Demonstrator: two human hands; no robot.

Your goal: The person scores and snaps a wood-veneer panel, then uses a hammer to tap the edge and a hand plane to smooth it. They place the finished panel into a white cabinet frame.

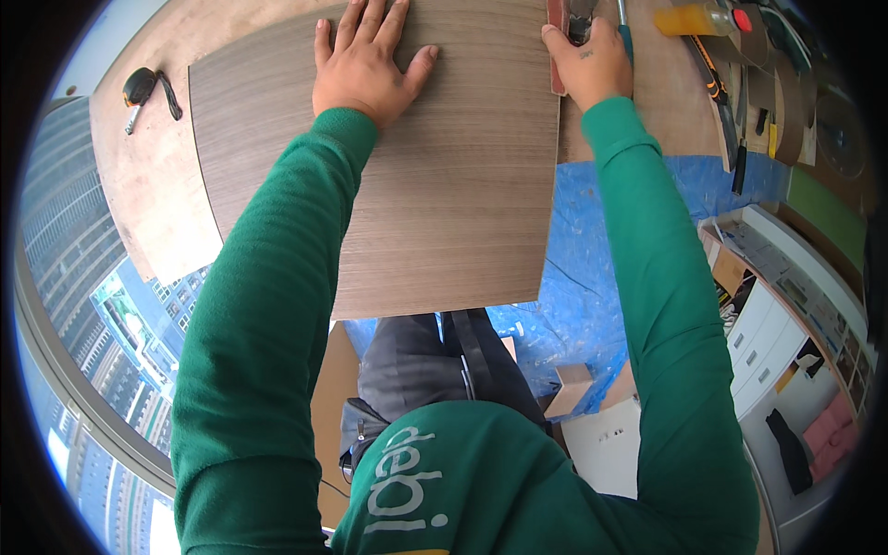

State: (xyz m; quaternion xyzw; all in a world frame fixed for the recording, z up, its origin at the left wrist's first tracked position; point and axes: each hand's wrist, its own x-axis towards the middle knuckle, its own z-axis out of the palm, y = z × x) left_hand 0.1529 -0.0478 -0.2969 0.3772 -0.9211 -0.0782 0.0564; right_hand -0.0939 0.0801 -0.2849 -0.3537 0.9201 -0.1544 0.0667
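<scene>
Plainly, the wood-grain panel [453,203] is laid overhanging the near edge of the tabletop [153,185], pressed by the spread left hand [365,67]; a reddish hand tool [558,76] is gripped by the right hand [597,69]. Presumably stiff and heavyish, the panel is best lifted by opposite edges.

Bright daylight enters from the left, washing the near-left corner of the tabletop [139,199] almost white; illumination falls off toward the right rim. Grain on the wood-grain panel [453,203] resolves clearly at centre. Fisheye distortion bows the window frame [100,427] and skews the white drawer cabinet [763,347]; corners vignette to black.
</scene>
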